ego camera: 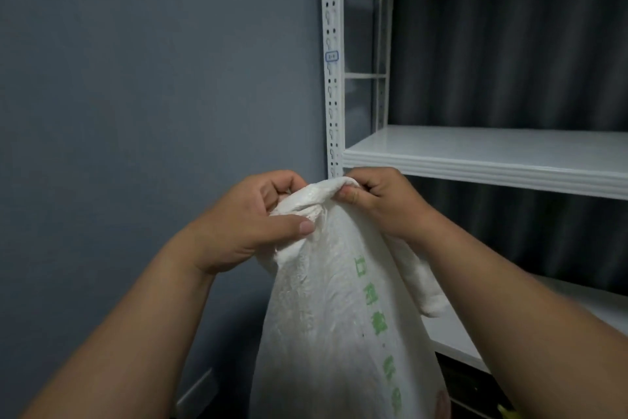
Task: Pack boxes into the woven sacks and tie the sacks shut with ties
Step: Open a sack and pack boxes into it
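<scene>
Fingers (272,189) of the left hand (244,225) curl into the bunched top of the white woven sack (326,299), with the thumb stretched flat across the front of the gathered cloth; this hand sits on the left side of the sack's neck, in front of the blue-grey wall (153,79); the sack itself hangs upright from the two hands in the lower middle of the view, its body widening downward, with a column of green printed characters running down its right half; at the very top of the sack the cloth is rolled over into a thick fold between the two hands; fingers of the right hand (384,201) are curled tight on the right side of that fold, pinching it against the thumb, and a loose flap of the sack trails down under the right forearm; just behind the sack's top stands the perforated white upright (333,79) of a metal rack, and to the right of the sack the rack's white shelf (492,153) runs off toward the edge, with a dark pleated curtain (509,62) behind it and a lower shelf board partly hidden by the right arm.
</scene>
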